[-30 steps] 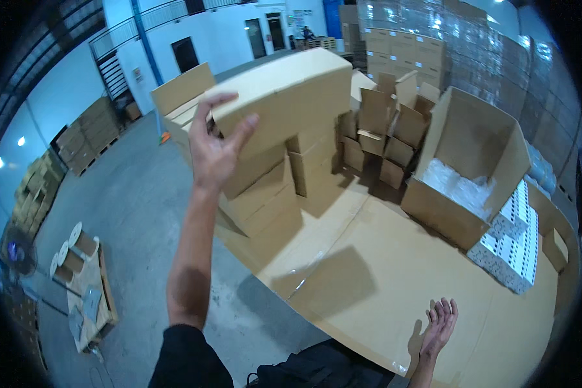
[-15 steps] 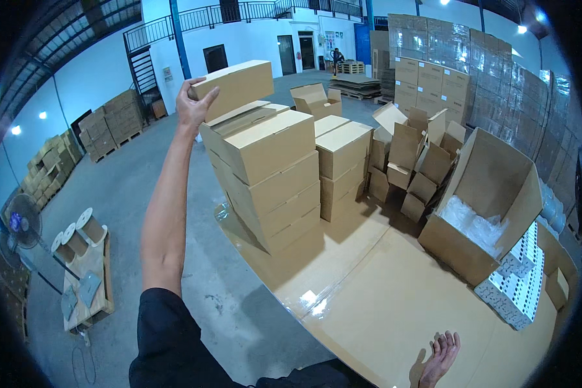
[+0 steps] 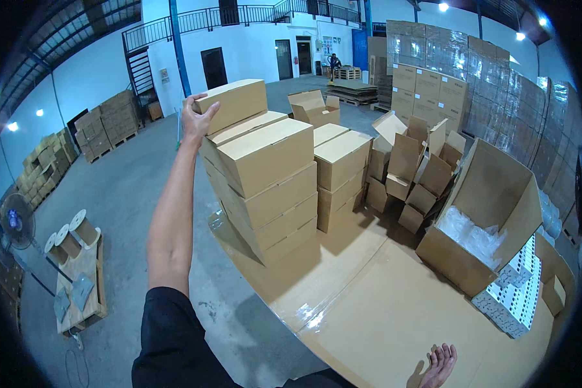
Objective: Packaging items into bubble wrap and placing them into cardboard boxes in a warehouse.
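My left hand (image 3: pixel 199 121) grips the left end of a closed brown cardboard box (image 3: pixel 236 105), thumb on the near face and fingers over the far edge. This box sits low at the back of a tall stack of matching boxes (image 3: pixel 268 158); whether it bears fully on them I cannot tell. To the right stands a shorter stack of similar boxes (image 3: pixel 343 161). My right hand (image 3: pixel 440 365) is at the near edge of the cardboard-covered table (image 3: pixel 381 304), fingers loosely apart and holding nothing.
Open empty cartons (image 3: pixel 410 161) crowd the table's far side. A large tilted carton (image 3: pixel 491 200) holds clear plastic wrap, beside white perforated blocks (image 3: pixel 511 294). A pallet with spools (image 3: pixel 81 284) and a fan (image 3: pixel 16 220) stand on the floor at left. Someone (image 3: pixel 334 63) is far off.
My left hand has lowered the box from above onto or close to the back of the tall stack. My right hand has shifted slightly toward me. The view has tilted a little.
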`<state>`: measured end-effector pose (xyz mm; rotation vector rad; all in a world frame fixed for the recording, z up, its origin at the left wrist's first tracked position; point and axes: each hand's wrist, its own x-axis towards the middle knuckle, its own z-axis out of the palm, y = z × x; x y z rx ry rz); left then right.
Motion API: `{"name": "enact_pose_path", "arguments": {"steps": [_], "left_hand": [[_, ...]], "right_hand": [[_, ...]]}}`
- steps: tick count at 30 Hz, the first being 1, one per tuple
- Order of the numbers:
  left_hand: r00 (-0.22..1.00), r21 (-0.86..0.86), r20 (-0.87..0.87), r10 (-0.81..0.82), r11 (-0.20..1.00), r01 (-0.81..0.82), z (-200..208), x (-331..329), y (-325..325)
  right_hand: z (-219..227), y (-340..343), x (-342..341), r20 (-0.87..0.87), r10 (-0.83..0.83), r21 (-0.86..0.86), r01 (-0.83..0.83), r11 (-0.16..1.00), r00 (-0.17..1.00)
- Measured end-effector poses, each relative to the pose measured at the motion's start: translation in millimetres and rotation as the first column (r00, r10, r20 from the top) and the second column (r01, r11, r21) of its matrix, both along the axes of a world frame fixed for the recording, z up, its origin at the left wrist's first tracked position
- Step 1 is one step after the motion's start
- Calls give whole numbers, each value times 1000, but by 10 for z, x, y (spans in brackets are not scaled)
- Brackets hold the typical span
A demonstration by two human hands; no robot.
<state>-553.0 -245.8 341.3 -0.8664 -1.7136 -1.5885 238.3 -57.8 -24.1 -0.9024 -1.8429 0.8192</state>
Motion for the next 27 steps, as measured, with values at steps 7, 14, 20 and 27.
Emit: {"name": "enact_pose_path", "arguments": {"steps": [7,14,20,27], "left_hand": [[960,-65,-125,252,963,-261,-18,-81,-22],[889,-27,-276,366,922,-387,-96,45,56],[868,-15,-348,354,924,-383,-103,90,39],[813,35,-378,443,884,-466,-130,11,44]], "right_hand": [[71,-33,-47,19,2,18,-3,1000,1000],[6,24,-13,-6,16,-8,-16,1000,1000],[30,-33,12,-5,12,-15,-12,1000,1000],[62,-32,3,14,14,-17,-14,1000,1000]]}}
